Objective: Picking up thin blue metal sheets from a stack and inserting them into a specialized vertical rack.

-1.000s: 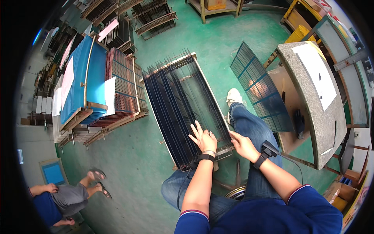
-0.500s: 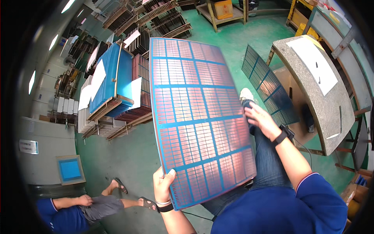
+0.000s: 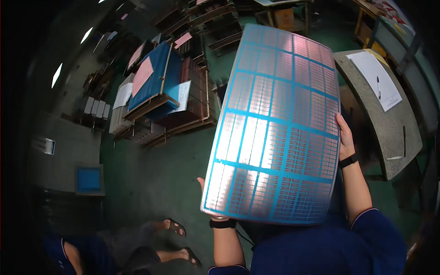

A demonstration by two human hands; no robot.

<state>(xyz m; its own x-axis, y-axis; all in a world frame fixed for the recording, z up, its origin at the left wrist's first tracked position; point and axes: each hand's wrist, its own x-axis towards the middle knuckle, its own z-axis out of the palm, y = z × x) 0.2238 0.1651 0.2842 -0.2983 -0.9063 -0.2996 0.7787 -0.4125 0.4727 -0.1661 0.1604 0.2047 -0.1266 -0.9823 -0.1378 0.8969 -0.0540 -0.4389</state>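
With left hand (image 3: pixel 200 183) holding the panel (image 3: pixel 275 133) by the edge farther from the table (image 3: pixel 393 133), right hand (image 3: pixel 346 136) by the nearer edge, finger spread mostly hidden, support it left of the table evenly, pressing edges only.

Left hand (image 3: pixel 201 184) mostly hidden, right hand (image 3: pixel 347 139) partly visible, higher, forearms (image 3: pixel 359 190) spread apart
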